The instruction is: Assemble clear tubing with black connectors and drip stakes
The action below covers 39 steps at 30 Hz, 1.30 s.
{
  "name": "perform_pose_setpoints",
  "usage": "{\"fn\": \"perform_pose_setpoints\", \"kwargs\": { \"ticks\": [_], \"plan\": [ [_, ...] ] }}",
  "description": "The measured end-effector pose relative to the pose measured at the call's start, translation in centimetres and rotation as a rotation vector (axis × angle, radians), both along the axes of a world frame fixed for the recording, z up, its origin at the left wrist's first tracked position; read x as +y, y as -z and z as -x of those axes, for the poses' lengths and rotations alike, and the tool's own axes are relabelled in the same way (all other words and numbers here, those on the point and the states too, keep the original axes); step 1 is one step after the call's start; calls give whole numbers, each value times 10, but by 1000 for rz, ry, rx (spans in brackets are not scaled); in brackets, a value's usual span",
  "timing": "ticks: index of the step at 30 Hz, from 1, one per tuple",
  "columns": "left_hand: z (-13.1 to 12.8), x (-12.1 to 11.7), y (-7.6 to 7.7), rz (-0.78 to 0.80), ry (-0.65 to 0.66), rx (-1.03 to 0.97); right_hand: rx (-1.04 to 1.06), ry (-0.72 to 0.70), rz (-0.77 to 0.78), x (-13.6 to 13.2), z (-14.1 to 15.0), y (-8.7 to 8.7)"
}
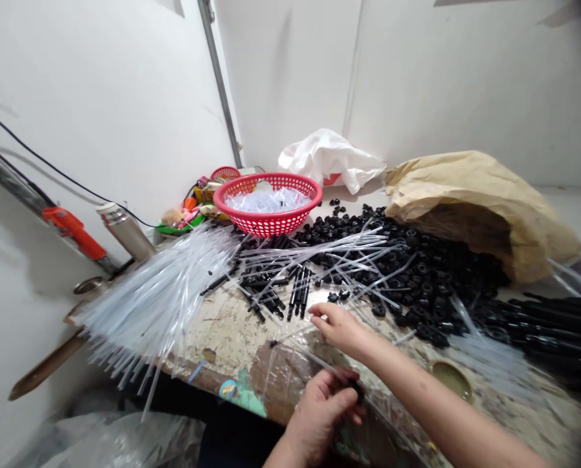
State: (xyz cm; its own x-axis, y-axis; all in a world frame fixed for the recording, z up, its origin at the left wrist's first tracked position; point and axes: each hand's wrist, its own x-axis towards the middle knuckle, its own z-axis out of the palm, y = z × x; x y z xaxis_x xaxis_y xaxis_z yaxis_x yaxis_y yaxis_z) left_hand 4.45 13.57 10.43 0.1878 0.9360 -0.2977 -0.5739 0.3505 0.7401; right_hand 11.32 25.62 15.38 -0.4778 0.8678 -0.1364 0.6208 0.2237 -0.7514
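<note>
My left hand (322,406) is low at the table's front edge, its fingers closed round a small black round part (356,389) and the end of a thin clear tube (314,359). My right hand (340,328) reaches across the worn tabletop (227,331), fingertips pinched on a thin clear tube near loose black pieces (336,296). A pile of black round caps (417,273) lies just beyond it. Short black stems (297,292) lie to its left. A big fan of clear tubes (158,292) covers the table's left side.
A red basket (268,203) with clear tubes stands at the back. A brown paper sack (480,205) and a white plastic bag (329,159) lie behind the caps. Long black rods (558,325) are at the right. A metal flask (125,231) leans at the left wall.
</note>
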Motion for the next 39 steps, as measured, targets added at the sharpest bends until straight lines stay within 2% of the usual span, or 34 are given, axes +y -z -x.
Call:
{"fn": "perform_pose_setpoints", "kwargs": {
  "ticks": [6, 9, 12, 16, 20, 26, 32, 36, 39],
  "plan": [
    [1, 2, 13, -37, 34, -78, -123, 214, -23, 41, 43, 34],
    [1, 6, 21, -42, 44, -142, -154, 269, 2, 57, 53, 38],
    [1, 9, 27, -40, 73, -194, -169, 264, 40, 67, 59, 36],
    [2, 10, 29, -30, 65, -209, -174, 197, 114, 71, 61, 25],
    [1, 8, 26, -32, 45, -217, -165, 147, 158, 69, 51, 1],
    [1, 7, 22, -14, 18, -196, -132, 114, 22, 74, 24, -35],
    [2, 7, 21, 10, 17, -190, -303, 47, -69, 79, -4, -48],
    [2, 8, 18, 26, 12, -193, -426, 72, -97, 82, -14, -58],
    [1, 9, 17, 38, 10, -197, -433, 103, -130, 85, -15, -64]
  ]
}}
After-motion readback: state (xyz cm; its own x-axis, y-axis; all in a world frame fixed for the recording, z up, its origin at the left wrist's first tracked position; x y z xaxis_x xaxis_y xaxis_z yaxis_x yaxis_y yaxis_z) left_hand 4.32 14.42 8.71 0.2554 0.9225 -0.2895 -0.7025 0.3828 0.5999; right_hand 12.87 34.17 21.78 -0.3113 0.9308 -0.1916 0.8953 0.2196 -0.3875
